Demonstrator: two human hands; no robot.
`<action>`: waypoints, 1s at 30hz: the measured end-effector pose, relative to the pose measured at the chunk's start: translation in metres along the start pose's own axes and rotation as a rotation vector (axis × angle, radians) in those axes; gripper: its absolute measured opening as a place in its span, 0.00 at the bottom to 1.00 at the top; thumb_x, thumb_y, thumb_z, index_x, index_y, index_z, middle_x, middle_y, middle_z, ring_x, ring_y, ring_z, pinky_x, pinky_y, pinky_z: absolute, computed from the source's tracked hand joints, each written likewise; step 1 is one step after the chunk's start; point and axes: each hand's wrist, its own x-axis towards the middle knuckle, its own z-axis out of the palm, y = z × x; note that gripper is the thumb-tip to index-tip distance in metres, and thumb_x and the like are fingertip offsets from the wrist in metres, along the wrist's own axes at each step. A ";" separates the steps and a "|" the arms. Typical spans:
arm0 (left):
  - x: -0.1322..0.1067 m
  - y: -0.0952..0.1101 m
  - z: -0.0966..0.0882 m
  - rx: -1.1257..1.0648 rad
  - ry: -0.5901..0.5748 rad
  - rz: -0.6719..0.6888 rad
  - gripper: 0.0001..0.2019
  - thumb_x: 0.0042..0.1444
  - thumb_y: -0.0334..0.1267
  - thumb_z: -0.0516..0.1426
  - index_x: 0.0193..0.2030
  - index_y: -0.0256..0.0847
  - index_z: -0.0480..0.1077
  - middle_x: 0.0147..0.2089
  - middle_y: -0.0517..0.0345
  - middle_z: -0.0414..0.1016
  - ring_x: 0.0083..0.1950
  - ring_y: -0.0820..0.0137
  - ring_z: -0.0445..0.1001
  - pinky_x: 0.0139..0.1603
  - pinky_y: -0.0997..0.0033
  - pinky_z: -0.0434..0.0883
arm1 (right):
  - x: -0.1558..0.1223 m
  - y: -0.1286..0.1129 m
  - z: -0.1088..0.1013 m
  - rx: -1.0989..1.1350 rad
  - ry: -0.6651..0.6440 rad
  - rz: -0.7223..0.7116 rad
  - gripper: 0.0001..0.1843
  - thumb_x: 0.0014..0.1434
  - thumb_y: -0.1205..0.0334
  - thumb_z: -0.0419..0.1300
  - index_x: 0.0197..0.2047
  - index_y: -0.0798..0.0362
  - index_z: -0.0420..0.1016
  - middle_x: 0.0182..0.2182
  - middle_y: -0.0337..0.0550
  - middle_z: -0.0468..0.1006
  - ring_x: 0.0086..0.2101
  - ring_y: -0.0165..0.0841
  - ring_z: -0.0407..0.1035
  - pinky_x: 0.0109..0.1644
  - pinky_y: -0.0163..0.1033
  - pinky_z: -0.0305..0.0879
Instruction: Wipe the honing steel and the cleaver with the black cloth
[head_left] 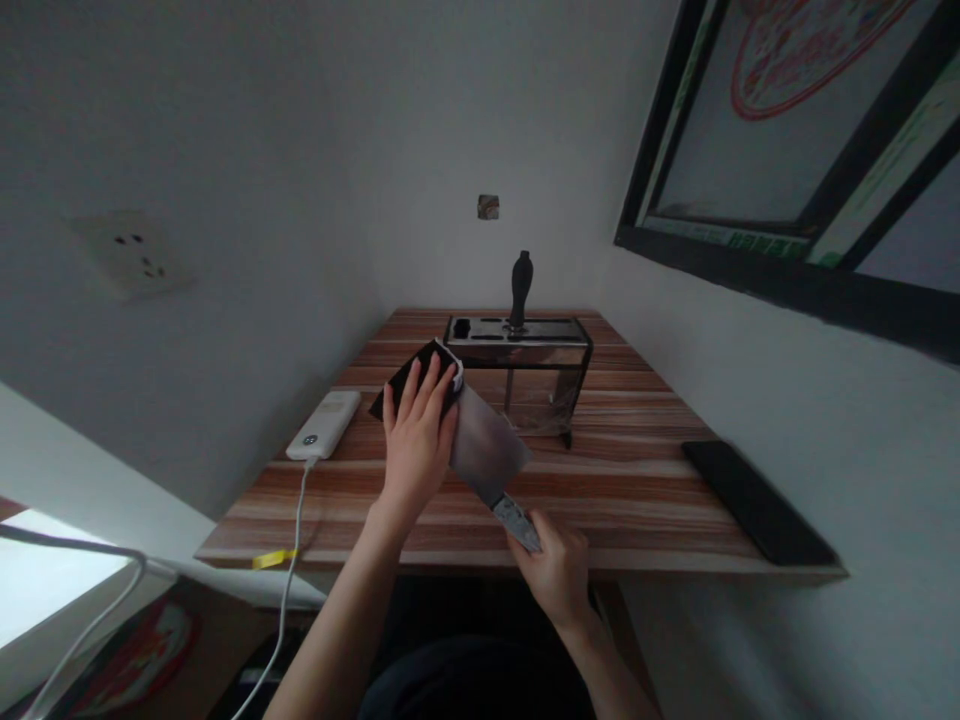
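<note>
A cleaver (487, 445) with a broad grey blade slants over the table in front of me. My right hand (556, 560) is closed around its patterned grey handle (517, 522). My left hand (420, 425) grips a flat black sleeve (401, 390) at the far end of the blade, fingers spread over its top. A white edge shows at the sleeve's mouth; how much blade lies inside is hidden. Just behind the blade stands a knife block (581, 375) with a slotted metal top and clear sides. One black handle (522, 285) sticks up from it.
The striped wooden table (630, 480) meets walls on both sides. On its left lies a white power bank (324, 425) with a white cable (289, 590) hanging over the front edge, near a yellow strip (274, 559). A black phone-like slab (757, 500) lies at the right.
</note>
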 end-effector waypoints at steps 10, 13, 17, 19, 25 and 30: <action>0.000 0.010 -0.001 0.001 0.019 -0.022 0.22 0.64 0.36 0.43 0.65 0.44 0.52 0.69 0.56 0.49 0.70 0.62 0.41 0.66 0.44 0.35 | 0.002 -0.001 -0.002 0.026 -0.007 0.006 0.14 0.59 0.58 0.52 0.24 0.53 0.67 0.16 0.40 0.71 0.19 0.31 0.67 0.26 0.33 0.52; -0.010 0.021 0.003 -0.003 -0.042 0.033 0.22 0.64 0.35 0.44 0.65 0.44 0.51 0.69 0.57 0.49 0.70 0.63 0.42 0.67 0.45 0.35 | 0.002 -0.001 -0.002 0.044 -0.003 0.021 0.14 0.59 0.57 0.53 0.24 0.53 0.67 0.16 0.39 0.71 0.19 0.30 0.66 0.25 0.33 0.52; -0.026 0.036 0.009 -0.009 -0.109 0.093 0.23 0.64 0.35 0.44 0.65 0.44 0.51 0.69 0.58 0.50 0.70 0.64 0.42 0.67 0.48 0.36 | 0.001 0.000 -0.002 0.060 -0.002 0.032 0.14 0.58 0.58 0.53 0.23 0.53 0.66 0.16 0.39 0.71 0.18 0.29 0.65 0.25 0.32 0.52; -0.036 0.042 0.012 -0.021 -0.140 0.125 0.23 0.64 0.35 0.45 0.65 0.45 0.51 0.68 0.59 0.50 0.70 0.64 0.43 0.67 0.48 0.36 | 0.001 0.001 -0.002 0.073 -0.010 0.034 0.13 0.58 0.58 0.53 0.23 0.53 0.66 0.16 0.39 0.71 0.19 0.29 0.65 0.25 0.32 0.52; -0.061 0.062 0.016 -0.076 -0.248 0.245 0.23 0.63 0.37 0.47 0.65 0.48 0.52 0.67 0.61 0.54 0.69 0.66 0.47 0.68 0.51 0.43 | 0.003 0.000 -0.004 0.089 0.002 0.040 0.11 0.57 0.62 0.51 0.25 0.54 0.68 0.18 0.42 0.74 0.20 0.32 0.69 0.25 0.32 0.55; -0.069 0.065 0.009 -0.184 -0.374 0.376 0.23 0.64 0.37 0.46 0.66 0.48 0.50 0.67 0.63 0.55 0.69 0.69 0.46 0.68 0.53 0.43 | 0.004 0.000 -0.005 0.105 0.052 0.008 0.15 0.55 0.69 0.46 0.21 0.55 0.68 0.16 0.45 0.74 0.18 0.32 0.69 0.23 0.33 0.56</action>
